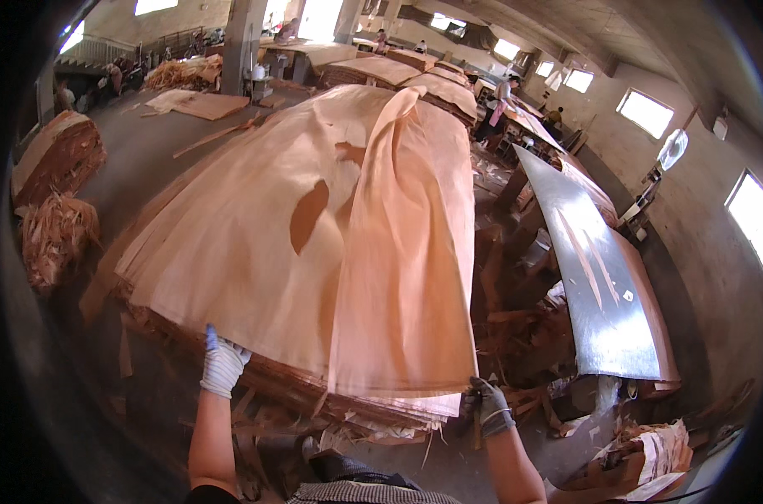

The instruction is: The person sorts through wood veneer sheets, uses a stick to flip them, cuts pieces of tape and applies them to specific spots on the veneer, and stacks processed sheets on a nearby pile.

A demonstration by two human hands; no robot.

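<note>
A large stack of thin tan wood veneer sheets lies before me. On its top sheet runs a long folded strip of veneer, rumpled and lifted towards the far end. My left hand, in a white glove with a blue fingertip, touches the stack's near edge with its visible finger stretched forward. In a grey glove, my right hand pinches the near right corner of the folded veneer. An oval hole and a ragged second gap show darker wood beneath.
A shiny metal-topped table with veneer scraps stands at right. Bundled veneer and shreds lie at left, with more scraps at lower right. Further stacks, a pillar and a co-worker are beyond.
</note>
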